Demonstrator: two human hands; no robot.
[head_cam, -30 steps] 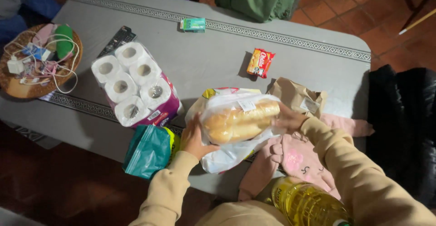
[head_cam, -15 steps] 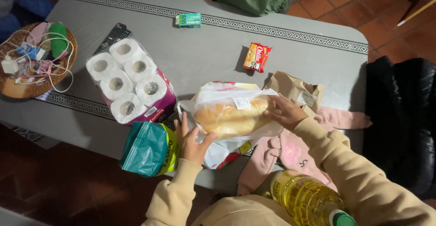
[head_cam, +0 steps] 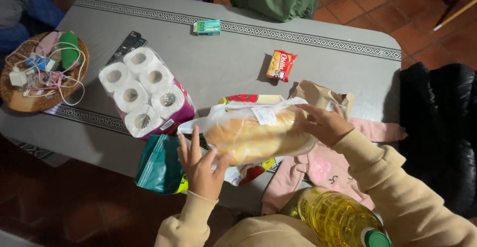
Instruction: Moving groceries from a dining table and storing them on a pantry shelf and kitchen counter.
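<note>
A loaf of bread in a clear plastic bag [head_cam: 253,135] is lifted just above the grey table [head_cam: 223,63]. My right hand [head_cam: 325,125] grips the bag's right end. My left hand [head_cam: 201,167] is at the bag's lower left end, fingers spread, with the thumb against the plastic. Under the loaf lies a colourful flat packet [head_cam: 248,99]. A yellow oil bottle with a green cap [head_cam: 338,222] rests in my lap below my right sleeve.
A toilet roll pack [head_cam: 146,90], a teal bag [head_cam: 159,165], a black remote [head_cam: 126,46] and a wicker basket of cables [head_cam: 35,100] sit left. A small green box [head_cam: 207,26], snack packet [head_cam: 281,66], brown paper bag [head_cam: 320,95] and pink garment [head_cam: 318,170] lie nearby.
The loaf has shifted towards me and tilted more level. My left hand has let go of the bag's end and spread its fingers. My right hand keeps its grip.
</note>
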